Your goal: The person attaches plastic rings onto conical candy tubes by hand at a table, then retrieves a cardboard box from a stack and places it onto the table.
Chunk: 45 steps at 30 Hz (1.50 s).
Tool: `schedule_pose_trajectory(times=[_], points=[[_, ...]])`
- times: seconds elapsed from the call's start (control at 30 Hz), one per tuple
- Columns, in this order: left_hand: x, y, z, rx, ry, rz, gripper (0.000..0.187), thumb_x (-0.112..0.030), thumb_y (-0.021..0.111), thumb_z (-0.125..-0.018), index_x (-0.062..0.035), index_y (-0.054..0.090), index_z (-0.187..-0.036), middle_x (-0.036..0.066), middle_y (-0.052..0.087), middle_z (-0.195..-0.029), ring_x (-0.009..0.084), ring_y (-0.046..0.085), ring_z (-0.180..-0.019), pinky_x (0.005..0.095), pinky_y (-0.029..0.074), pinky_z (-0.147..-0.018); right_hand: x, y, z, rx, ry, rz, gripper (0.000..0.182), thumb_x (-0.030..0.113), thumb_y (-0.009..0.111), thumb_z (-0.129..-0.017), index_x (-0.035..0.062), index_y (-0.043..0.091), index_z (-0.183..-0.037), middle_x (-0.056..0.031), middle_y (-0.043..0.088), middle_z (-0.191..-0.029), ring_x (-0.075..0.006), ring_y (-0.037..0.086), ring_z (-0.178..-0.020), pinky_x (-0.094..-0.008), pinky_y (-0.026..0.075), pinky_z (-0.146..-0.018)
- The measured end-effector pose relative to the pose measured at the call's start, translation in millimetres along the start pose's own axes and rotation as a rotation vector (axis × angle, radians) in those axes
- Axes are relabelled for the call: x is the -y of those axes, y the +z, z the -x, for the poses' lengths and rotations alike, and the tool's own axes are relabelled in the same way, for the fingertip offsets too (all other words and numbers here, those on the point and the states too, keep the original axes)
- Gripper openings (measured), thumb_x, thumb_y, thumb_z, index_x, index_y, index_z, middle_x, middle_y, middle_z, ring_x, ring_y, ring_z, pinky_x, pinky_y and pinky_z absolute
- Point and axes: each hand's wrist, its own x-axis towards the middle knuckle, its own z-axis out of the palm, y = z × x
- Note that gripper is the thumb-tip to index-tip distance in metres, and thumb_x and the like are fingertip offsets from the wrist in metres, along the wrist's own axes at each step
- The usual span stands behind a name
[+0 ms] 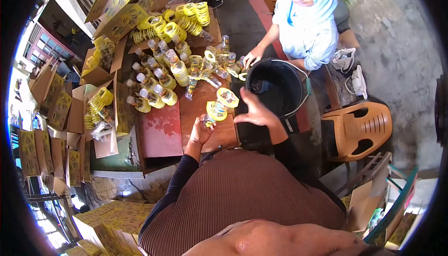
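My left hand [201,131] is closed around the lower end of a clear bottle with yellow rings [217,110], held tilted over the table. One yellow ring [227,97] sits at the bottle's upper end. Just to the right, my right hand [255,111] is raised with its fingers spread and holds nothing. Beyond my hands, several upright bottles [158,79] with clear caps and yellow rings stand on the table [161,134]. More bottles [205,67] lie in a loose pile to their right.
A black bucket [275,88] stands right of my hands; a co-worker [305,27] reaches beside it towards the bottles. Yellow rings [170,27] are stacked at the back. Cardboard boxes [114,111] line the left. An orange chair [359,130] is at the right.
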Motion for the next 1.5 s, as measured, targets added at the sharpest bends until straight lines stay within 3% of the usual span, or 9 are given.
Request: schedule_pose_trajectory(times=[0.2,0.4,0.7,0.87,0.9,0.97,1.03,1.23,1.5], points=[[-7,13,1,-0.045,0.062,-0.113,0.05,-0.052,0.05,-0.089,-0.0076,0.056,-0.111,0.008,0.064,-0.103,0.0219,0.062,-0.084,0.0306,0.052,-0.073,64,-86,-22,-1.067,-0.1,-0.301,0.066,0.013,0.063,-0.084,-0.0027,0.029,-0.139,-0.0169,0.035,-0.142,-0.0288,0.035,-0.131,-0.042,0.023,-0.11],[23,4,6,-0.084,-0.023,-0.268,0.058,-0.057,0.049,-0.088,-0.0083,0.051,-0.119,0.003,0.058,-0.106,0.0155,0.055,-0.088,0.0303,0.047,-0.075,61,62,-14,-0.092,-0.221,0.018,0.075,0.026,0.062,-0.087,-0.0001,0.02,-0.144,-0.0275,0.03,-0.142,-0.0396,0.03,-0.133,-0.0438,0.026,-0.108],[-15,50,72,-0.15,-0.36,-0.97,0.062,-0.045,0.073,-0.076,-0.0032,0.052,-0.117,0.006,0.062,-0.097,0.0134,0.058,-0.085,0.0297,0.048,-0.075,20,127,-20,0.447,0.008,-0.271,0.071,0.042,0.044,-0.096,0.0006,0.016,-0.145,-0.0257,0.025,-0.145,-0.0363,0.025,-0.136,-0.0393,0.023,-0.11],[0,24,82,-0.233,-0.126,-0.703,0.057,-0.023,0.079,-0.074,-0.0001,0.05,-0.118,0.008,0.063,-0.101,0.0169,0.062,-0.087,0.0314,0.051,-0.079,18,148,-51,0.803,-0.043,-0.295,0.075,0.052,0.038,-0.095,0.0076,0.01,-0.147,-0.0228,0.017,-0.15,-0.0318,0.011,-0.141,-0.0407,0.014,-0.113],[3,14,85,-0.247,-0.045,-0.662,0.06,-0.018,0.079,-0.073,0.001,0.048,-0.121,0.009,0.062,-0.103,0.0191,0.063,-0.092,0.0326,0.051,-0.084,7,163,-59,0.75,0.105,-0.627,0.074,0.06,0.035,-0.092,0.0031,0.034,-0.139,-0.0169,0.027,-0.147,-0.0324,0.029,-0.134,-0.0394,0.032,-0.106],[6,-6,79,-0.294,0.022,-0.757,0.055,-0.018,0.078,-0.073,-0.0011,0.049,-0.117,0.006,0.061,-0.099,0.0151,0.06,-0.088,0.0303,0.051,-0.079,12,146,-115,0.704,0.223,-0.396,0.048,0.046,0.041,-0.096,0.0071,0.06,-0.115,-0.0204,0.034,-0.142,-0.0313,0.032,-0.131,-0.041,0.026,-0.108],[1,-4,81,-0.314,0.086,-0.697,0.048,-0.019,0.078,-0.074,-0.0021,0.053,-0.111,0.001,0.059,-0.096,0.0095,0.057,-0.083,0.0267,0.05,-0.072,-24,173,-133,0.026,-0.154,0.333,0.04,0.036,0.061,-0.086,0.0064,0.06,-0.113,-0.0236,0.035,-0.139,-0.0399,0.038,-0.125,-0.0449,0.039,-0.098],[-11,10,84,-0.389,0.118,-0.885,0.045,-0.015,0.076,-0.074,-0.0003,0.055,-0.111,0.001,0.061,-0.088,0.0043,0.055,-0.069,0.0207,0.044,-0.057,-67,156,-175,0.015,-0.256,0.778,0.063,0.019,0.072,-0.072,0.0,0.049,-0.127,-0.0173,0.017,-0.15,-0.0399,0.015,-0.138,-0.0546,0.021,-0.11],[-17,3,65,-0.428,0.146,-0.93,0.059,-0.023,0.081,-0.071,-0.0001,0.052,-0.117,0.005,0.061,-0.105,0.0129,0.056,-0.096,0.0298,0.046,-0.085,-44,123,-161,-0.247,-0.233,0.035,0.069,0.024,0.076,-0.074,0.0023,0.04,-0.129,-0.0209,0.044,-0.125,-0.0394,0.043,-0.118,-0.0471,0.036,-0.099]])
